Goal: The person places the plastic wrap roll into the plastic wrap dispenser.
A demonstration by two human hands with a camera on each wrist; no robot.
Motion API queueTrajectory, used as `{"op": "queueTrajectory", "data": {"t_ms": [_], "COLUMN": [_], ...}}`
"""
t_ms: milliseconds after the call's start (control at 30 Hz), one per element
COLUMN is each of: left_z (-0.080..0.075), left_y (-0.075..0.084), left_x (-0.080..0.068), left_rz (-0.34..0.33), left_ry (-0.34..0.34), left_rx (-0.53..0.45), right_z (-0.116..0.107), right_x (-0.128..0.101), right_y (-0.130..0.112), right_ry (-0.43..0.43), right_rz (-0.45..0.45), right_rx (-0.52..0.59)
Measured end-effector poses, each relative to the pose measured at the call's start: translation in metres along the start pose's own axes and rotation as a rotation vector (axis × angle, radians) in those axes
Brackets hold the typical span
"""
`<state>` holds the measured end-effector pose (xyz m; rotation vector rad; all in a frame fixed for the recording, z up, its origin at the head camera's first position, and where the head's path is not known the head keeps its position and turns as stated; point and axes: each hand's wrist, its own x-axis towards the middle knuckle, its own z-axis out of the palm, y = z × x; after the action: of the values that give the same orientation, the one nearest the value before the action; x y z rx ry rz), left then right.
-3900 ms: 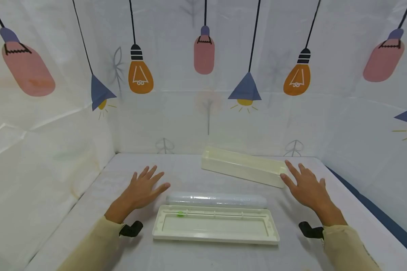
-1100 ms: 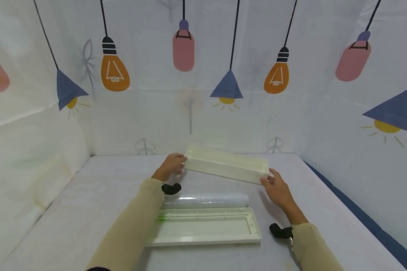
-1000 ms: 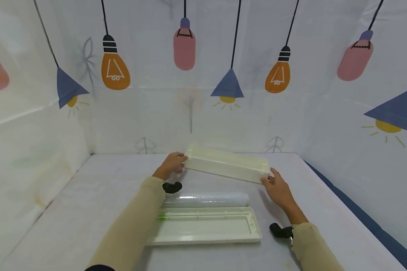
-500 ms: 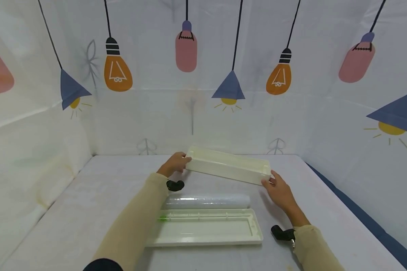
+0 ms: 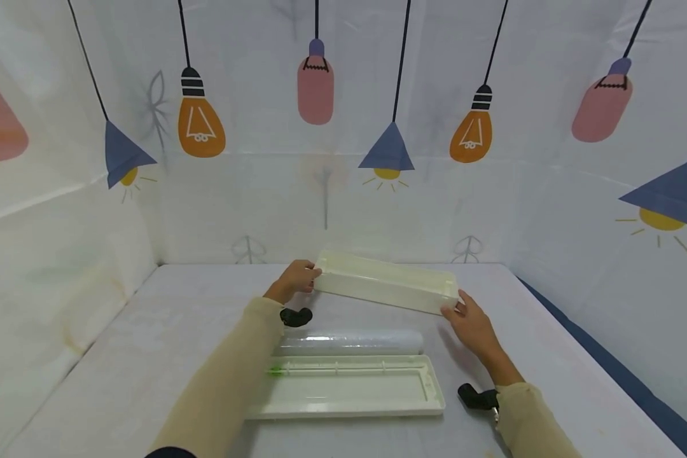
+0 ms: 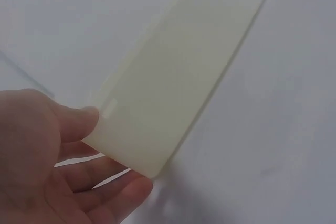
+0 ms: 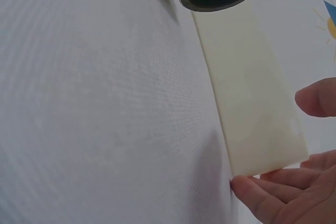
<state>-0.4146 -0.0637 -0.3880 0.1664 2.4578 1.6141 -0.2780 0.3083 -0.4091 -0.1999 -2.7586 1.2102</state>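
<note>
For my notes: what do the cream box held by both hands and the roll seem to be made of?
Box: seemingly moulded plastic, smooth cream walls, slight sheen. Roll: probably clear film, glossy highlights, on what looks like a cardboard tube, matte grey-brown rim in the right wrist view.

A long, shallow cream plastic tray (image 5: 386,289), open side up, is held by its two short ends, tilted so its left end lies farther back. It sits toward the surface's (image 5: 149,331) far edge, roughly midway between the side edges.
</note>
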Motion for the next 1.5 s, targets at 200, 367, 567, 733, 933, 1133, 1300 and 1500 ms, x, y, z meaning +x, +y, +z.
{"op": "queueTrajectory", "data": {"t_ms": [200, 367, 567, 733, 933, 1133, 1300, 1500], "left_z": [0.004, 0.004, 0.006, 0.003, -0.003, -0.006, -0.008, -0.012], "left_y": [-0.001, -0.001, -0.001, -0.003, -0.002, 0.002, 0.004, 0.000], "left_x": [-0.003, -0.011, -0.016, -0.021, -0.030, -0.030, -0.033, -0.042], "left_rz": [-0.017, -0.029, -0.014, -0.029, -0.040, -0.063, -0.083, -0.100], "left_ry": [0.033, 0.039, 0.055, 0.066, 0.062, 0.083, 0.103, 0.110], "left_rx": [-0.017, -0.027, -0.033, -0.065, -0.103, -0.109, -0.111, -0.086], "right_z": [0.000, -0.001, -0.003, -0.001, 0.002, -0.004, -0.005, 0.001], "right_x": [-0.002, -0.004, -0.006, -0.006, -0.007, -0.007, -0.005, -0.002], "right_y": [0.001, 0.001, 0.000, 0.001, 0.000, -0.006, -0.009, -0.008], "right_ry": [0.026, 0.065, 0.108, 0.122, 0.135, 0.128, 0.123, 0.116], "right_rz": [-0.009, -0.020, -0.025, -0.026, -0.032, -0.030, -0.055, -0.058], "right_rx": [-0.015, -0.006, 0.060, 0.097, 0.128, 0.187, 0.218, 0.203]}}
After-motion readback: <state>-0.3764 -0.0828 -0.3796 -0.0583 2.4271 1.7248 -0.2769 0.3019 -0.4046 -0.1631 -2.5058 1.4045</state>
